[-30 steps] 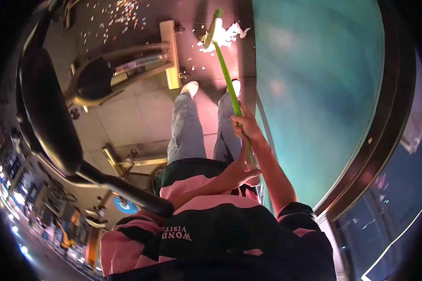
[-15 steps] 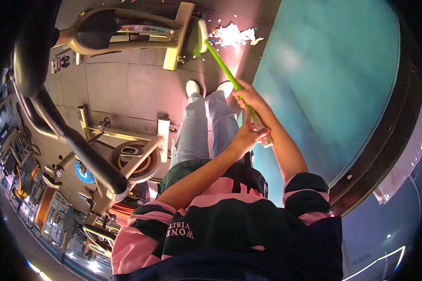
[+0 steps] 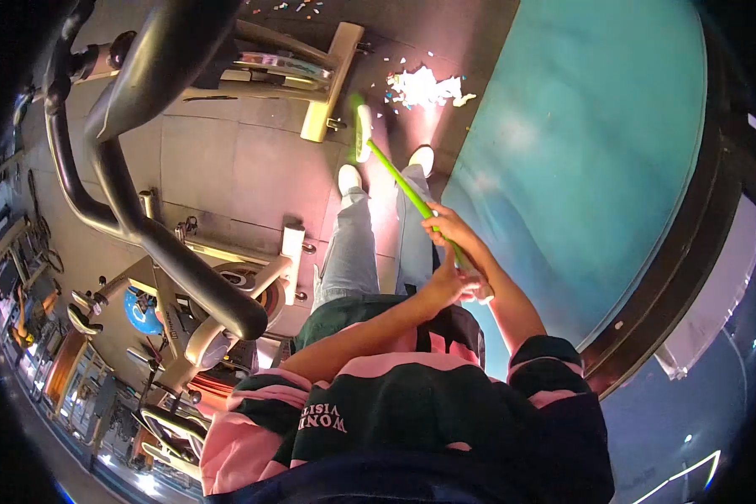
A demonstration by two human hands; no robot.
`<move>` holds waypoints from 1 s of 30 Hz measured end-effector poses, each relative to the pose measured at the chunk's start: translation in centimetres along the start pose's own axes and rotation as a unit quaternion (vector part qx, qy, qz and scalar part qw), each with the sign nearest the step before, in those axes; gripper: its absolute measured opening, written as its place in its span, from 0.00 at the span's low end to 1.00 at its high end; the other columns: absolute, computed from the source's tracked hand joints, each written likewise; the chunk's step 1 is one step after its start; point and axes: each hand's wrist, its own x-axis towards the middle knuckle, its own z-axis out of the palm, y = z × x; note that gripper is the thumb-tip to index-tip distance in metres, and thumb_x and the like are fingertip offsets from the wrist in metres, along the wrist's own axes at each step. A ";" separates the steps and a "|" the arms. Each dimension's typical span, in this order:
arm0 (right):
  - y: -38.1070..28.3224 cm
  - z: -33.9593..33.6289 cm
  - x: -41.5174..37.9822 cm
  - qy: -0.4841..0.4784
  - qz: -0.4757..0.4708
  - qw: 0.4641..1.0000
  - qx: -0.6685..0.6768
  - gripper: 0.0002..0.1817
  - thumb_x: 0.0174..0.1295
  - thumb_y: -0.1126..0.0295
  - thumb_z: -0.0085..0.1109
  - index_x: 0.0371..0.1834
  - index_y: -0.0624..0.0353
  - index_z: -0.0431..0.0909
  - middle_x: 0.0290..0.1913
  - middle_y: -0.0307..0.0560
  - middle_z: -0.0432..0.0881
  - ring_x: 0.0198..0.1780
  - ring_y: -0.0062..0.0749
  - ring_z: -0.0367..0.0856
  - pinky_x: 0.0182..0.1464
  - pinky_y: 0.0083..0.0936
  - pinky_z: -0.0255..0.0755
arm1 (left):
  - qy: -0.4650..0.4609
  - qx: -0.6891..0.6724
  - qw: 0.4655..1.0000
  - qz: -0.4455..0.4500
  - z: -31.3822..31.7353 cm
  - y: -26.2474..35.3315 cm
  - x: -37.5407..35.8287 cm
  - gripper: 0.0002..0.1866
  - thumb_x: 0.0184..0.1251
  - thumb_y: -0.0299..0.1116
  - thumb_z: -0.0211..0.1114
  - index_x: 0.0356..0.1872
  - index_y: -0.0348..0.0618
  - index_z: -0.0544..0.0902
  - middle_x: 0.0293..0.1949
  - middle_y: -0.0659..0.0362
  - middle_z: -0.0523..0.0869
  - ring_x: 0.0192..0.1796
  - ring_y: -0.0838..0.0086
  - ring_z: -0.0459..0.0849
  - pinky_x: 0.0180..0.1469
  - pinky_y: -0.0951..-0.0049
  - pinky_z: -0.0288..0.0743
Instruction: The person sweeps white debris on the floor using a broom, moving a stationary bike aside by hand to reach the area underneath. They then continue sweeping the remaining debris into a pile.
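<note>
A broom (image 3: 406, 191) with a green handle slants from my hands down to its head (image 3: 362, 134), which lies on the dark floor near my left shoe. My right hand (image 3: 448, 227) is closed round the handle partway along. Nearer my body, my left hand (image 3: 454, 284) is closed round the handle's upper end; a pale tip shows past the fingers. To the right of the broom head, apart from it, lies a pile of white scraps (image 3: 426, 87) with small coloured bits around it.
Exercise machines stand on the left, with a black padded bar (image 3: 197, 290) close by and a metal foot (image 3: 332, 82) near the broom head. More small scraps (image 3: 290, 7) lie at the far floor. A teal mat (image 3: 588, 151) with a dark edge covers the right side.
The broom head has come nearer to my feet, and both hands have drawn back toward my body. My feet have shifted; one shoe is now further forward. The view has moved too.
</note>
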 end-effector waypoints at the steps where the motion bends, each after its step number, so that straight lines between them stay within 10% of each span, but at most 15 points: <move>1: -1.3 -0.6 0.5 -0.003 0.003 1.000 0.012 0.36 0.53 0.77 0.53 0.66 0.52 0.51 0.18 0.38 0.66 0.13 0.19 0.60 0.14 0.19 0.56 | -0.007 -0.013 1.000 0.023 -0.2 1.1 0.5 0.53 0.56 0.25 0.61 0.63 0.51 0.21 0.41 0.51 0.77 0.38 0.71 0.80 0.39 0.72 0.78; 12: -4.7 -2.9 -5.9 0.071 -0.044 0.997 -0.003 0.37 0.50 0.77 0.54 0.66 0.49 0.52 0.17 0.38 0.67 0.12 0.21 0.63 0.12 0.21 0.59 | -0.035 -0.013 0.996 0.083 5.9 1.9 -0.7 0.56 0.53 0.24 0.63 0.63 0.50 0.20 0.43 0.49 0.75 0.40 0.67 0.80 0.40 0.70 0.78; 21: -2.8 -4.5 2.8 -0.068 0.050 0.992 -0.096 0.07 0.52 0.73 0.53 0.31 0.55 0.64 0.16 0.39 0.67 0.11 0.21 0.62 0.11 0.19 0.54 | 0.037 -0.082 0.996 0.030 2.3 3.5 2.7 0.53 0.53 0.29 0.63 0.64 0.39 0.24 0.42 0.50 0.77 0.42 0.67 0.80 0.41 0.69 0.78; 27: -8.2 -5.2 0.5 0.032 -0.025 0.995 -0.088 0.25 0.50 0.76 0.55 0.54 0.53 0.66 0.19 0.40 0.69 0.14 0.22 0.65 0.13 0.20 0.60 | 0.010 -0.075 0.994 0.081 3.3 6.1 2.8 0.56 0.51 0.30 0.66 0.64 0.40 0.24 0.41 0.51 0.77 0.41 0.66 0.79 0.41 0.68 0.76; 30: -7.5 -4.5 -3.2 0.040 -0.046 0.992 -0.108 0.38 0.51 0.76 0.54 0.67 0.50 0.49 0.20 0.39 0.68 0.14 0.21 0.62 0.14 0.19 0.58 | -0.007 -0.052 0.994 0.096 4.9 4.5 1.1 0.57 0.51 0.29 0.66 0.64 0.40 0.23 0.42 0.50 0.77 0.41 0.67 0.79 0.39 0.70 0.77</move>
